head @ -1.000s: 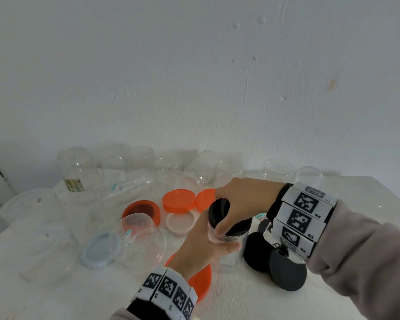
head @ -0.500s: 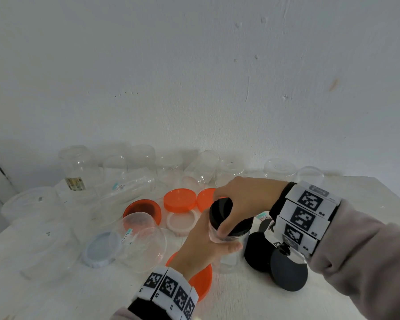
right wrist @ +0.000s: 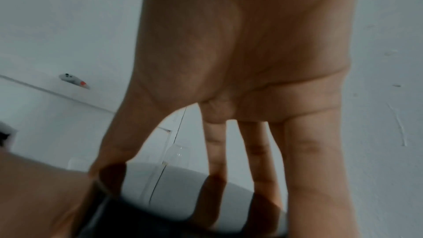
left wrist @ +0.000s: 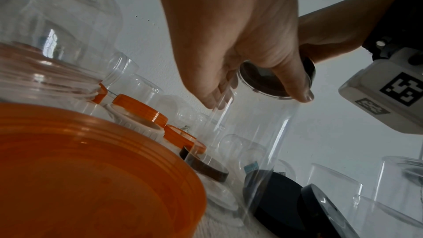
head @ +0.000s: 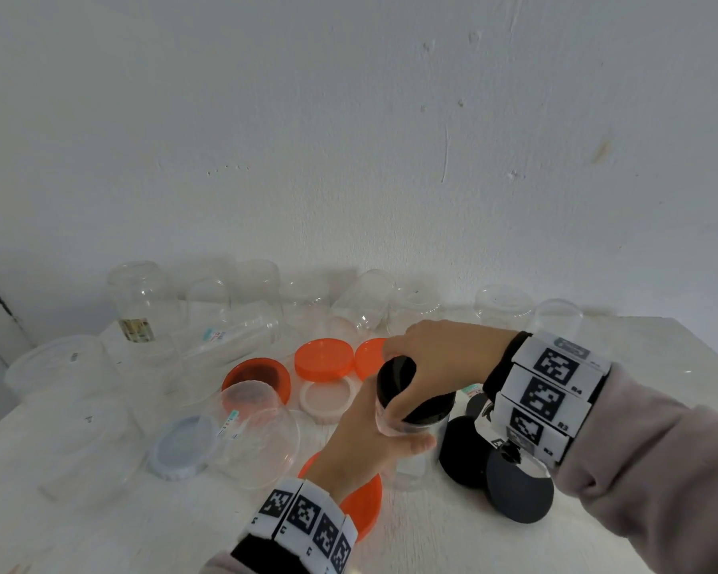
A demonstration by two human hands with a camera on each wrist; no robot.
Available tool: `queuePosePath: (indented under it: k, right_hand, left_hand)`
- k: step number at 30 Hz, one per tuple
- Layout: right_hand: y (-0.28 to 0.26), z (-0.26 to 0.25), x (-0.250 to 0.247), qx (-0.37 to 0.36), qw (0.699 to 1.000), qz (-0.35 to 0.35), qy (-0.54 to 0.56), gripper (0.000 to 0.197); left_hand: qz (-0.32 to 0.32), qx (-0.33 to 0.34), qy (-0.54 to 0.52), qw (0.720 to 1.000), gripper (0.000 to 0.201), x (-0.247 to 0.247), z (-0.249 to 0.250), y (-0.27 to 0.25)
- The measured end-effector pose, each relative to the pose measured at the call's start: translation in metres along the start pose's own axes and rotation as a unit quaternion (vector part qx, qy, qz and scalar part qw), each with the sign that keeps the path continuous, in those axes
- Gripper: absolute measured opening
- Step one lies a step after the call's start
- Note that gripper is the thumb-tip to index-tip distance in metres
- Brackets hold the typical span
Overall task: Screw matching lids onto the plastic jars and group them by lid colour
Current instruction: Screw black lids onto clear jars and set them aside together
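Note:
A clear plastic jar [head: 411, 461] stands upright near the table's front centre, and my left hand [head: 374, 439] grips its body just under the neck. A black lid [head: 398, 379] sits on the jar's mouth. My right hand [head: 423, 366] comes down from above, fingers and thumb curled round that lid. The left wrist view shows the black lid [left wrist: 270, 82] from below through the clear jar [left wrist: 256, 142]. In the right wrist view my fingers [right wrist: 260, 160] reach down onto the lid's dark rim [right wrist: 183, 220].
Loose black lids [head: 519, 488] lie right of the jar, partly under my right wrist. Orange lids [head: 324, 360], a white lid [head: 326, 401] and a grey lid [head: 181, 445] lie left of it. Several open clear jars [head: 137, 300] crowd the back by the wall.
Both hands stay on the same jar and black lid. The right hand has shifted only slightly round the lid.

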State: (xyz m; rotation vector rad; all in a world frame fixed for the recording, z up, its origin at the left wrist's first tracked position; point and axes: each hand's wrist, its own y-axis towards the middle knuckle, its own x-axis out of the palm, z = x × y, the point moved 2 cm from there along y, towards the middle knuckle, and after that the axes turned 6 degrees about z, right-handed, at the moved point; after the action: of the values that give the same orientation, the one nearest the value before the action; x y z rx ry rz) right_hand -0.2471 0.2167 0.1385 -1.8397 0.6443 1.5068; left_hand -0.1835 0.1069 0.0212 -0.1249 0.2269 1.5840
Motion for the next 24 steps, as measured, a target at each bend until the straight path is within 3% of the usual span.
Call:
queuePosePath:
  k: [3, 8, 11, 17, 20, 24]
  right_hand:
    - [0.001, 0.002, 0.003, 0.024, 1.0, 0.001, 0.003, 0.069]
    - [-0.005, -0.002, -0.007, -0.028, 0.993, -0.115, 0.008, 0.09]
    - [-0.003, -0.001, -0.009, -0.051, 0.994, -0.092, 0.021, 0.076]
    - [-0.001, 0.001, 0.002, 0.016, 1.0, -0.019, 0.005, 0.067]
    - [-0.002, 0.001, 0.001, 0.026, 0.998, -0.047, 0.01, 0.075]
    - [-0.006, -0.006, -0.003, -0.022, 0.994, -0.108, -0.006, 0.089]
  left_hand:
    - [0.003, -0.002, -0.003, 1.0, 0.08, 0.0, 0.0, 0.0]
    - [0.003, 0.01, 0.001, 1.0, 0.078, 0.001, 0.002, 0.0]
    - [0.004, 0.021, 0.003, 1.0, 0.085, 0.001, 0.003, 0.001]
    - [0.003, 0.002, 0.004, 1.0, 0.075, 0.0, -0.001, 0.0]
    - [0.003, 0.003, -0.001, 1.0, 0.076, 0.001, 0.0, 0.0]
    - [0.004, 0.016, 0.0, 1.0, 0.077, 0.001, 0.004, 0.0]
